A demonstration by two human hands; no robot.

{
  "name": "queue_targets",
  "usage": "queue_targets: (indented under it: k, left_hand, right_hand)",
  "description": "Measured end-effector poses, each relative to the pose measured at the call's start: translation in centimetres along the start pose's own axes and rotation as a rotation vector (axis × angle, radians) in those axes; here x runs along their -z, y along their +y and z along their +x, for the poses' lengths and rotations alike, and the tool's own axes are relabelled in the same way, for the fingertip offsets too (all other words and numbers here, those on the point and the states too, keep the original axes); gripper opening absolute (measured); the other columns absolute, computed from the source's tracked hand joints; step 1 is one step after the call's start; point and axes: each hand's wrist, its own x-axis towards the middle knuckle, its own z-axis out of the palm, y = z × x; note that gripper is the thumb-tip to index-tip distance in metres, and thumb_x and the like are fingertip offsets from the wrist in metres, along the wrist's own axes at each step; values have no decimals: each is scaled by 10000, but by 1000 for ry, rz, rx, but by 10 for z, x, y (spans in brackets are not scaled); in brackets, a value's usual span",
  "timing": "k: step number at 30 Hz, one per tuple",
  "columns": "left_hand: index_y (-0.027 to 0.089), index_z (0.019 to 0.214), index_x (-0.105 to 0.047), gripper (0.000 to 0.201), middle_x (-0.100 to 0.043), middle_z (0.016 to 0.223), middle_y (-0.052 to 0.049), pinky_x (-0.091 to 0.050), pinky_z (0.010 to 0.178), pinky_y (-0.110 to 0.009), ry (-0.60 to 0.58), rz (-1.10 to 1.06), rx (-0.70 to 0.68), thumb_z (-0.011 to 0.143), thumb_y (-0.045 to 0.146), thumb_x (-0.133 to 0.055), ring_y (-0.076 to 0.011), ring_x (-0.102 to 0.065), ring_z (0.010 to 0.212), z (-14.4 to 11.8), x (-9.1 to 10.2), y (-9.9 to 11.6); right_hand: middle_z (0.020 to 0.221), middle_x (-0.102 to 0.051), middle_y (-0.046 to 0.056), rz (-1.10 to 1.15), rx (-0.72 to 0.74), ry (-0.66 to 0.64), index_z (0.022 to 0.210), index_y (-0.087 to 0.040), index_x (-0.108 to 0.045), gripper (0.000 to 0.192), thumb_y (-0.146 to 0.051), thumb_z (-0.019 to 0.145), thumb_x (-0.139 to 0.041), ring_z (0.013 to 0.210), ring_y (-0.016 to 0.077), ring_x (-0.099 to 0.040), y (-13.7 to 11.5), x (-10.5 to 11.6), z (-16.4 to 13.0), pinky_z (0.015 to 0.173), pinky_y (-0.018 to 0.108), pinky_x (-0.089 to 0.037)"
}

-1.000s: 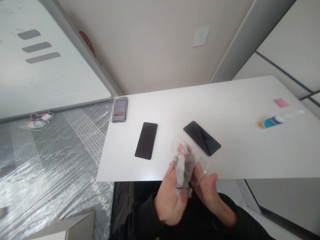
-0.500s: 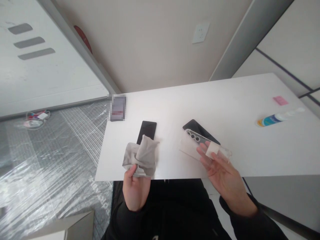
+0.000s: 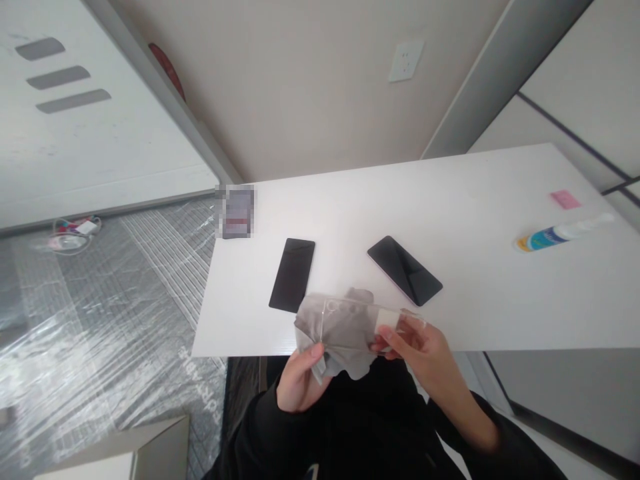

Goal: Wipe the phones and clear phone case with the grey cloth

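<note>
- Clear, see-through plastic phone case [image 3: 373, 319] is held in the air just in front of the near edge of the white rectangular table [image 3: 475, 220], with a crumpled grey cleaning cloth [image 3: 340, 330] pressed against it.
- The case is gripped at its right end by the right hand [image 3: 420, 347], the thumb and fingers closed on it; a pale strip is seen on one fingertip.
- The cloth is pinched by the left hand [image 3: 300, 380], fingers curled shut around its lower folds, directly left of the case.
- Black sleeves are seen below both hands, nearer than the table.
- On the table, just beyond the cloth, a black rectangular phone [image 3: 293, 273] is laid flat, screen dark.
- A second black phone with a thin pale edge [image 3: 405, 269] is laid flat to the right of the first, at an angle, apart from it.
- A blurred small dark item [image 3: 237, 212] is placed at the table's far left corner.
- A white tube-shaped bottle with a blue and yellow label [image 3: 555, 235] is laid on its side near the table's right edge, well apart from the phones.
- A small pink flat piece [image 3: 565, 199] is laid beyond the bottle.
- A white wall socket [image 3: 403, 60] is set in the beige wall behind the table.
</note>
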Motion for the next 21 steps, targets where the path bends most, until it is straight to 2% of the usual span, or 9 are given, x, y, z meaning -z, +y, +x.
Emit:
queue_targets:
  k: [3, 5, 8, 10, 12, 15, 17, 19, 21]
  left_hand:
    - [184, 1060, -796, 415, -822, 1059, -91, -546, 1052, -493, 193, 43, -21, 725, 406, -896, -338, -738, 1126, 2, 5, 2]
    - [188, 1035, -801, 466, -826, 1034, -83, -573, 1019, -481, 284, 70, -23, 654, 416, -944, -333, -759, 1069, 5, 6, 3]
    - [179, 1029, -802, 489, -821, 1064, -93, -581, 1017, -456, 341, 95, -27, 636, 426, -955, -326, -758, 1075, 10, 3, 6]
    - [177, 1051, -800, 485, -817, 1091, -98, -568, 1040, -445, 323, 103, -18, 662, 430, -942, -323, -747, 1109, 11, 2, 7]
    - [179, 1079, -800, 478, -810, 1123, -104, -538, 1082, -463, 245, 120, 8, 709, 462, -908, -332, -730, 1149, 9, 2, 5]
    - [189, 1135, -795, 520, -787, 1197, -117, -466, 1159, -507, 27, 212, 48, 838, 613, -748, -354, -671, 1253, 1, 2, -7]
    - [201, 1166, -792, 549, -767, 1245, -119, -410, 1206, -503, -105, 331, 57, 923, 658, -608, -348, -622, 1319, -4, -1, -18]
    - [226, 1213, -780, 528, -750, 1279, -117, -355, 1239, -493, -241, 549, -11, 991, 616, -502, -341, -584, 1359, -6, -6, -26]
    - [246, 1271, -753, 487, -737, 1293, -126, -306, 1254, -508, -369, 790, -150, 1001, 559, -496, -367, -559, 1373, -4, -13, -29]
  right_hand:
    - [767, -774, 17, -70, 17, -59, 1337, -244, -542, 652, -566, 831, -797, 651, 253, -779, 2, 4, -1, 679, 401, -682]
    - [906, -798, 53, -248, 162, -16, 1500, -265, -389, 776, -536, 875, -762, 763, 280, -796, 4, 6, -1, 757, 471, -682]
    - [1335, -712, 146, -687, 687, 152, 1541, -302, -402, 708, -411, 928, -738, 1210, 341, -705, 5, 8, -1, 1045, 610, -555]
    - [1489, -618, 121, -950, 1025, 95, 1548, -331, -435, 633, -311, 971, -694, 1415, 321, -553, 5, 9, -1, 1196, 624, -398]
    - [1575, -540, 104, -1122, 1169, -59, 1595, -331, -388, 623, -321, 1019, -625, 1509, 291, -438, 5, 8, 2, 1248, 597, -325]
    - [1731, -250, 117, -1140, 1080, -170, 1663, -291, -229, 700, -450, 1052, -532, 1599, 315, -235, 8, 1, 10, 1236, 608, -338]
    - [1763, -87, 91, -926, 986, -198, 1677, -313, -120, 730, -527, 1064, -452, 1614, 317, -162, 13, -8, 11, 1233, 603, -347]
    - [1768, -76, 44, -574, 817, -198, 1674, -358, -94, 677, -579, 1078, -326, 1614, 284, -163, 19, -19, 4, 1267, 576, -293]
    - [1747, -217, 17, -232, 551, -197, 1655, -385, -228, 616, -603, 1079, -244, 1603, 255, -220, 25, -29, -12, 1299, 543, -211]
